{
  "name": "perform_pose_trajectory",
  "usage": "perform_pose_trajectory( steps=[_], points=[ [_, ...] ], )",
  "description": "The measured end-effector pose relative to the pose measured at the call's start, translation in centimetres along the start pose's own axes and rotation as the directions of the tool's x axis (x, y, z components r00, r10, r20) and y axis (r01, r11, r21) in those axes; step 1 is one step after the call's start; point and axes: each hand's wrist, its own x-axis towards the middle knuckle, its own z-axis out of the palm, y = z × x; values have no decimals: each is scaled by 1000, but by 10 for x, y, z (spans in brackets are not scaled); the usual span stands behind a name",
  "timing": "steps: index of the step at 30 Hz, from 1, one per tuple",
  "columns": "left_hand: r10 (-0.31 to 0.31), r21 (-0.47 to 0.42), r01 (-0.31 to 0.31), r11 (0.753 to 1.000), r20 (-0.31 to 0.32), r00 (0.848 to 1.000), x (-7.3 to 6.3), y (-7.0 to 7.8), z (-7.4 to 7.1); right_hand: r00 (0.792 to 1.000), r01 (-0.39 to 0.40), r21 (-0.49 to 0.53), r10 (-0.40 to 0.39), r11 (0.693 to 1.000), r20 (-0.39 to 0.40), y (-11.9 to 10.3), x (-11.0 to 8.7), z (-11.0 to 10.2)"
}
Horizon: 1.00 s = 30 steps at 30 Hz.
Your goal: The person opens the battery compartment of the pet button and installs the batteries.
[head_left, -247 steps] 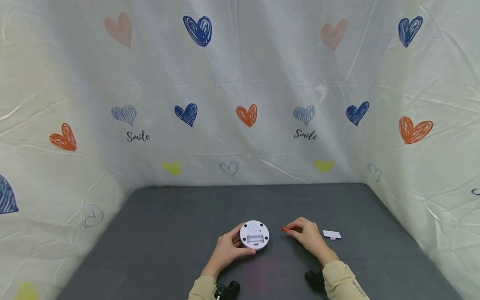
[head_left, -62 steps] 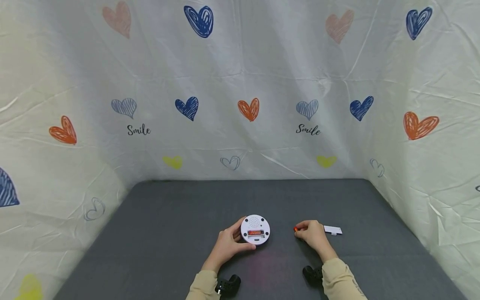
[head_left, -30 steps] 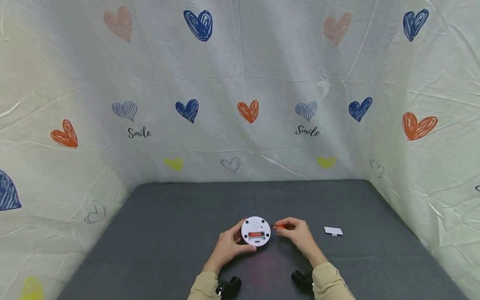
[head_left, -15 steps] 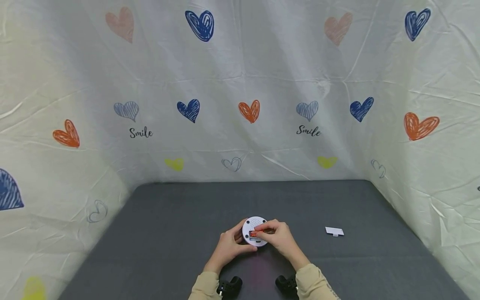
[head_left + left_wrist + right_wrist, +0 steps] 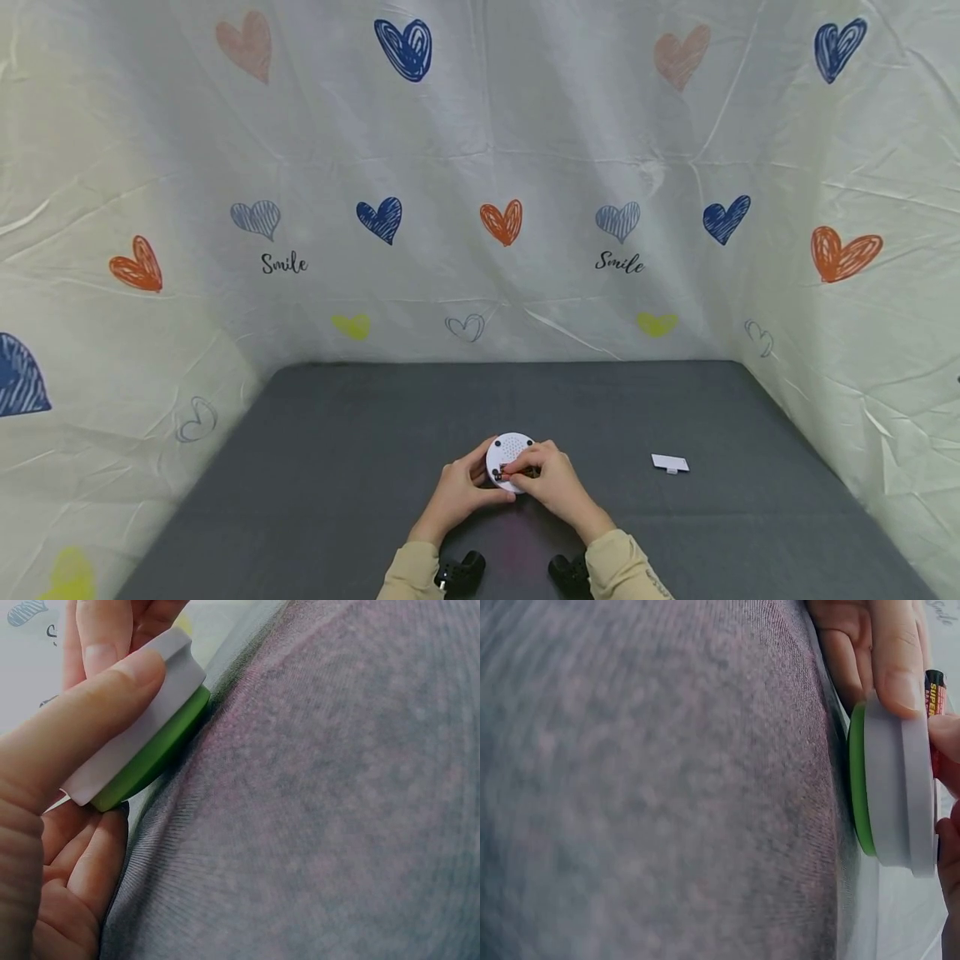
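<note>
My left hand (image 5: pixel 456 500) grips a round white device (image 5: pixel 499 451) by its left edge, thumb at the near rim and fingers behind. Its underside, with small dark feet and speaker holes, faces up toward the head camera. Both wrist views show a green layer (image 5: pixel 860 780) on the side toward the table. My right hand (image 5: pixel 561 490) pinches a small red battery (image 5: pixel 934 691) with a black end, labelled "SUPER", over the open battery compartment. This battery sits tilted against the device in the right wrist view. My fingers hide most of the compartment and the other battery inside.
A white battery cover (image 5: pixel 670 463) with a small tab lies on the dark grey table (image 5: pixel 360 433), right of my hands. A pale curtain (image 5: pixel 540 108) printed with hearts stands behind and at both sides. Black wrist cameras (image 5: pixel 461 573) are strapped on both wrists.
The compartment, bare at first, later holds one red battery. My right hand has picked up a second battery near the cover and brought it left onto the device. My left hand stays put.
</note>
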Motion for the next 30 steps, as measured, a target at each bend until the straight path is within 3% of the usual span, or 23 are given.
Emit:
perform_pose_trajectory(
  steps=[16, 24, 30],
  points=[
    [7, -8, -7, 1000, -1, 1000, 0, -4, -1, 998, -55, -132, 55, 990, -4, -5, -1, -4],
    [11, -24, -11, 1000, 12, 1000, 0, -3, -2, 1000, -16, -50, 16, 999, -10, -8, -1, 1],
    [-6, -28, 6, 1000, 17, 1000, 1, -2, -1, 999, -35, 5, 35, 999, 1, -7, 1, 9]
  ],
)
